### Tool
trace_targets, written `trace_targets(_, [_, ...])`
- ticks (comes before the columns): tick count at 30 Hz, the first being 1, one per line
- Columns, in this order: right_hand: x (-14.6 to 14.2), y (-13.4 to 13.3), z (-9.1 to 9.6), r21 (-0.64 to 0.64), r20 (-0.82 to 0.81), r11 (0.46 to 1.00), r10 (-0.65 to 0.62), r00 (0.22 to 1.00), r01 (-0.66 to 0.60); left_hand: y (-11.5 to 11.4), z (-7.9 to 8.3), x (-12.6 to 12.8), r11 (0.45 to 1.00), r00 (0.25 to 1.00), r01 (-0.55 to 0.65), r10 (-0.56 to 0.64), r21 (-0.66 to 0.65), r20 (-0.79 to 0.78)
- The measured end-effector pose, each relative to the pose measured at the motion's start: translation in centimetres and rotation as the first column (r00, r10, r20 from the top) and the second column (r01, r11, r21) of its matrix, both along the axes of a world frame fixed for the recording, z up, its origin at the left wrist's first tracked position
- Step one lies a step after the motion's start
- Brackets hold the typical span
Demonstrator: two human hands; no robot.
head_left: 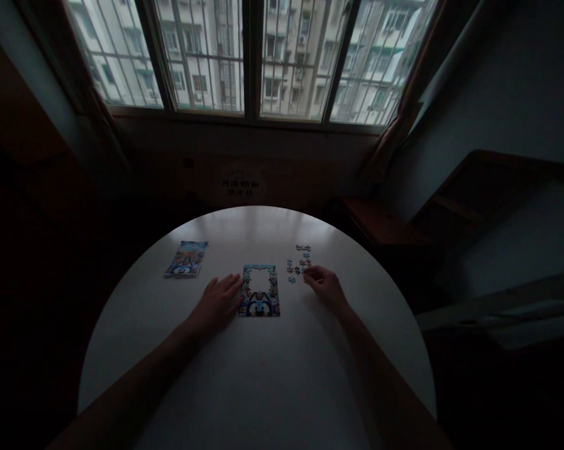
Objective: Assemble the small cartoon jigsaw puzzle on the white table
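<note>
A small, partly filled jigsaw puzzle (pixel 260 291) lies in its frame at the middle of a round white table (pixel 263 387). My left hand (pixel 218 301) rests flat on the table with fingers stretched out, its fingertips touching the puzzle's left edge. My right hand (pixel 325 284) is just right of the puzzle, its fingers pinched together at the near end of several loose puzzle pieces (pixel 298 262). Whether a piece sits in that pinch is too small and dark to make out.
A colourful picture card (pixel 187 258) lies at the table's far left. Behind the table is a dark low wall under a barred window (pixel 248 56). Dark wooden furniture (pixel 488 200) stands to the right. The room is dim.
</note>
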State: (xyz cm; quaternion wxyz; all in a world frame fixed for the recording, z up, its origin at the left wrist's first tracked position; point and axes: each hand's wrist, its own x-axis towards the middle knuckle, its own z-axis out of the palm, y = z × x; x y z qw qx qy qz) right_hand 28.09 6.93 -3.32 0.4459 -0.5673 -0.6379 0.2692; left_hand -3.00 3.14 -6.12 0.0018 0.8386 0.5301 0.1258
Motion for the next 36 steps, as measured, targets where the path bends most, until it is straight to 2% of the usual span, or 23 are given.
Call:
trace_targets(8, [-3.2, -1.2, 0.3, -0.121, -0.231, 0.973, 0.163, 0.959, -0.194, -0.1, 0.2, 0.1, 1.000, 1.000, 0.004, -0.004, 0.015, -0.009])
trace_targets(13, [-4.8, -2.2, 0.3, -0.208, -0.486, 0.930, 0.171, 0.857, -0.303, 0.0, 0.1, 0.1, 1.000, 1.000, 0.000, 0.000, 0.018, -0.009])
trace_targets(16, [-5.2, -2.5, 0.4, -0.255, -0.596, 0.904, 0.134, 0.792, -0.344, 0.0, 0.1, 0.1, 1.000, 1.000, 0.005, -0.006, 0.021, 0.006])
trace_targets(23, [-5.1, -2.4, 0.5, -0.313, -0.585, 0.896, 0.081, 0.807, -0.316, 0.0, 0.0, 0.0, 1.000, 1.000, 0.013, -0.013, 0.016, 0.007])
trace_targets(30, [-4.9, -2.2, 0.0, -0.355, -0.663, 0.872, 0.021, 0.749, -0.338, 0.0, 0.2, 0.0, 1.000, 1.000, 0.007, -0.007, -0.010, -0.009])
trace_targets(36, [-4.8, -2.2, 0.2, -0.351, -0.666, 0.867, 0.035, 0.745, -0.354, 0.0, 0.0, 0.0, 1.000, 1.000, 0.011, -0.011, 0.010, 0.011])
